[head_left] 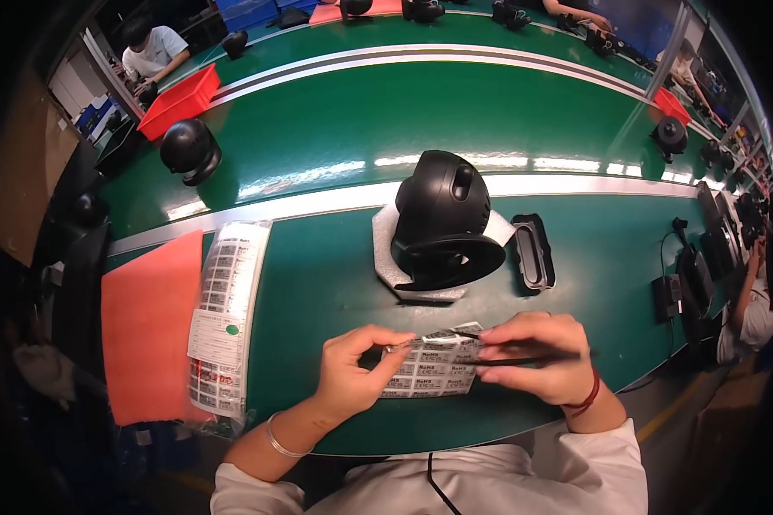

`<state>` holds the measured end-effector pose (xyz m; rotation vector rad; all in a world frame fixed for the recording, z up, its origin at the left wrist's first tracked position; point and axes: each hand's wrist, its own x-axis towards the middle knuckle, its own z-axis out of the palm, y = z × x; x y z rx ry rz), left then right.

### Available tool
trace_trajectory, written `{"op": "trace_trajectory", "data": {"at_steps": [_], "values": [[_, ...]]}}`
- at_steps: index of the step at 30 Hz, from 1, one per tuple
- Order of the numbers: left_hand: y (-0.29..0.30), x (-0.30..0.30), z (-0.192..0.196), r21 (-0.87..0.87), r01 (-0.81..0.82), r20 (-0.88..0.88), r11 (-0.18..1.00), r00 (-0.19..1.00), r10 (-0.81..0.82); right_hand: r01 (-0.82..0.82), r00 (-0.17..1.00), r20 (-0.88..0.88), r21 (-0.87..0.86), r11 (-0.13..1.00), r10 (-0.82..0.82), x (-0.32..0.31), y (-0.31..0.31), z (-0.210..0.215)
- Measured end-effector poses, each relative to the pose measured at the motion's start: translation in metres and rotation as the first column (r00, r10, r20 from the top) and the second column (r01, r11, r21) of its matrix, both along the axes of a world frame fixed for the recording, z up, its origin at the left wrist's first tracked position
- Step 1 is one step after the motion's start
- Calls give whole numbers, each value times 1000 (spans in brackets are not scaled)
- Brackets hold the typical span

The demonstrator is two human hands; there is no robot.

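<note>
Head view: both hands work at the near edge of the green surface (335,146), approx. centre. Left hand (356,365) pinches the left end of a small label sheet (429,365), thumb and forefinger closed on its edge. Right hand (537,356) lies over the sheet's right end, fingers curled, gripping thin black tweezers (524,360) w/ tips pointing left onto the sheet. Sheet is white/grey, rows of small rectangular stickers, held just above the surface.

Just beyond the hands: black dome-shaped device (445,219) sitting on a white foam ring (386,249); black oblong part (532,251) just beside it on the right.

Toward the left edge: long strip of label sheets in clear wrap (228,318), white w/ grey rows, one green dot, some red print near its bottom. Next to it, an orange-red flat mat (150,330).

Far left corner: red bin (179,101), another black dome device (189,150) near it. Other people sit at the far side and right edge.
</note>
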<state>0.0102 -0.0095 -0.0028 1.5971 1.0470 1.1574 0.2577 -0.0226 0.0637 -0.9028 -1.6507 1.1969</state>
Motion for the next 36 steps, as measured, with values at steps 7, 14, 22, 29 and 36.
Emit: {"op": "trace_trajectory", "data": {"at_steps": [7, 14, 22, 29, 36], "values": [[2, 2, 5, 103, 37, -82, 994, 996, -29, 5, 971, 201, 524, 852, -129, -18, 2, -10], [-3, 7, 11, 189, 58, -153, 980, 988, -28, -1, 966, 215, 551, 835, -141, -18, 0, -14], [-1, 1, 6, -186, 201, -53, 962, 975, -214, 81, 983, 132, 313, 946, -128, -9, 0, -10], [0, 2, 8, -283, 266, 59, 921, 964, -261, 77, 942, 208, 632, 771, -264, 6, 18, -12], [9, -2, 5, -237, 158, 34, 958, 987, -155, -228, 864, 406, 843, 487, -298, 1, 23, -40]]}}
